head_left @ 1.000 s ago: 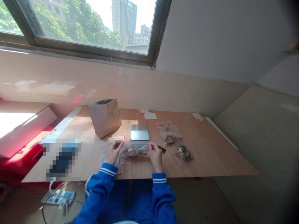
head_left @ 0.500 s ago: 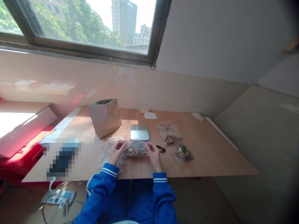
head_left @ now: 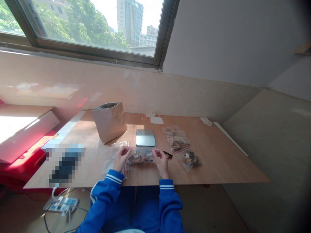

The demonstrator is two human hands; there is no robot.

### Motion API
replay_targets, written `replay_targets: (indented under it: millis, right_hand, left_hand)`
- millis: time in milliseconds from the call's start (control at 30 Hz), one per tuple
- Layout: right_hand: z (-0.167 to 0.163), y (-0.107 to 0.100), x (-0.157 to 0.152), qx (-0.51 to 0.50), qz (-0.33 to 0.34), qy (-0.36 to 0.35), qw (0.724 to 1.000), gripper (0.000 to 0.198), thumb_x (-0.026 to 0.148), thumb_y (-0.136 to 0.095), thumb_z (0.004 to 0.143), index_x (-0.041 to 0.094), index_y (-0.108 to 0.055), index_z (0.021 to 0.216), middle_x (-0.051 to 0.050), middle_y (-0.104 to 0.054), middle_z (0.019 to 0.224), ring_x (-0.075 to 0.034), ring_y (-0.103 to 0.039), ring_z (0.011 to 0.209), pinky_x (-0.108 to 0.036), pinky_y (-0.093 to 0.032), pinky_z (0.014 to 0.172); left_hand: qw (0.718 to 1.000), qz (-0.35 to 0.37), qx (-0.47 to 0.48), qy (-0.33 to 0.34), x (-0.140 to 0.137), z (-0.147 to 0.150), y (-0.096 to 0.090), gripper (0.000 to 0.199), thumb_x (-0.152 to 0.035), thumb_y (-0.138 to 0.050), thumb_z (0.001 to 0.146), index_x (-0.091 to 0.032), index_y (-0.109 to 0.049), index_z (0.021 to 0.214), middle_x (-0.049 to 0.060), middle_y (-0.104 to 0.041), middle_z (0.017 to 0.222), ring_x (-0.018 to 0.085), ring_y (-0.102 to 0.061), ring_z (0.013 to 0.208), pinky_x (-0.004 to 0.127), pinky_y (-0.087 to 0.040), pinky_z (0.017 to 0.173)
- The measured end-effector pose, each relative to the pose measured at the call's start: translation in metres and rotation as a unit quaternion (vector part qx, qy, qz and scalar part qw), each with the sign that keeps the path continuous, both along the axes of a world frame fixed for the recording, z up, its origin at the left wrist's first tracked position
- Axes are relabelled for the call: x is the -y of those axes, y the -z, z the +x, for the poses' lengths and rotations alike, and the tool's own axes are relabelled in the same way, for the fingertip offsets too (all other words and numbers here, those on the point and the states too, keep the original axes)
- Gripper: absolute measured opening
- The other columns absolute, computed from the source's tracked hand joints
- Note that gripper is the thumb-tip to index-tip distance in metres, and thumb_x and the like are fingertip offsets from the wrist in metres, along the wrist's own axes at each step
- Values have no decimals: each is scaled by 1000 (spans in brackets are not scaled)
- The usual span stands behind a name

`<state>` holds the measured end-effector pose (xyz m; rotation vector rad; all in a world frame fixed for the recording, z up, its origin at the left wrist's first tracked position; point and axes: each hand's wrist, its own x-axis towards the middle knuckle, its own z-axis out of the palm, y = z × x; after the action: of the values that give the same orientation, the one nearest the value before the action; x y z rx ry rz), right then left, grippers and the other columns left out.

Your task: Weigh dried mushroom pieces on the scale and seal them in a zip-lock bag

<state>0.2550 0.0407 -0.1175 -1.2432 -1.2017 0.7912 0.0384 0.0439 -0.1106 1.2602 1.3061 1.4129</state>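
Observation:
Between my hands is a clear zip bag [head_left: 141, 157] with brown dried pieces and a small white packet inside. My left hand [head_left: 121, 158] pinches its top left corner, and my right hand [head_left: 160, 160] pinches the top right corner. The bag's upper edge runs straight between them. Just beyond it lies a flat silver scale [head_left: 145, 138]. Some dark dried pieces [head_left: 168, 154] show past my right fingers. Under and beside my left hand are several flat clear bags [head_left: 109, 158].
A brown foil-lined pouch [head_left: 109, 123] stands open at the back left. Filled zip bags [head_left: 190, 159] lie on the right. A white paper [head_left: 156, 120] and crumpled scraps [head_left: 206, 121] lie near the wall. A power strip [head_left: 63, 204] with cables is below the table's left edge.
The bag's top edge looks flatter and straighter between my fingers than before. My right hand has shifted very slightly; the other things lie as they were.

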Motion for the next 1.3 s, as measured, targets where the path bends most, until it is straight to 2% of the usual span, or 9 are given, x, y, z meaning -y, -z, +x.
replay_targets:
  millis: [200, 367, 500, 1067, 1233, 1300]
  right_hand:
    - [-1, -1, 0, -19, -7, -2, 1000, 26, 41, -65, 78, 16, -67, 81, -3, -65, 73, -16, -59, 67, -27, -48, 64]
    - [-7, -5, 2, -57, -28, -53, 997, 25, 40, -67, 77, 16, -67, 85, -5, -69, 81, -18, -63, 77, -28, -50, 72]
    - [-12, -10, 3, -59, -26, -65, 996, 25, 40, -69, 76, 16, -68, 85, -6, -70, 84, -19, -64, 80, -30, -51, 75]
    - [-11, -10, 5, -65, -11, -47, 997, 25, 40, -69, 77, 15, -65, 77, -2, -65, 74, -16, -60, 73, -27, -47, 71]
    - [-13, -6, 5, -99, -38, -84, 991, 28, 43, -67, 78, 16, -63, 83, -1, -64, 76, -16, -59, 70, -24, -48, 62]
    - [-15, -5, 5, -96, -39, -97, 990, 28, 43, -68, 78, 15, -64, 84, -2, -65, 80, -17, -60, 74, -25, -49, 66]
  left_hand:
    - [1000, -1, 4, -6, -1, 1, 2, 27, -41, -68, 75, -15, -66, 84, 4, -68, 82, 18, -63, 79, 29, -49, 76]
    - [998, -27, 32, 37, 2, 4, -1, 29, -41, -69, 75, -15, -68, 86, 6, -71, 87, 20, -66, 83, 30, -51, 77]
    - [996, -46, 57, 56, 4, 7, -1, 31, -42, -71, 72, -15, -70, 89, 7, -73, 89, 22, -67, 85, 32, -53, 78]
    - [999, -24, 21, 25, 6, 8, -7, 28, -41, -71, 74, -14, -72, 83, 6, -71, 82, 19, -65, 77, 30, -51, 72]
    - [997, -21, 37, 67, 5, 11, -7, 29, -41, -71, 74, -15, -71, 86, 7, -71, 87, 21, -65, 87, 33, -51, 81]
    - [996, -26, 33, 74, 4, 11, -8, 29, -41, -72, 72, -15, -72, 85, 7, -72, 86, 21, -66, 87, 33, -51, 82]
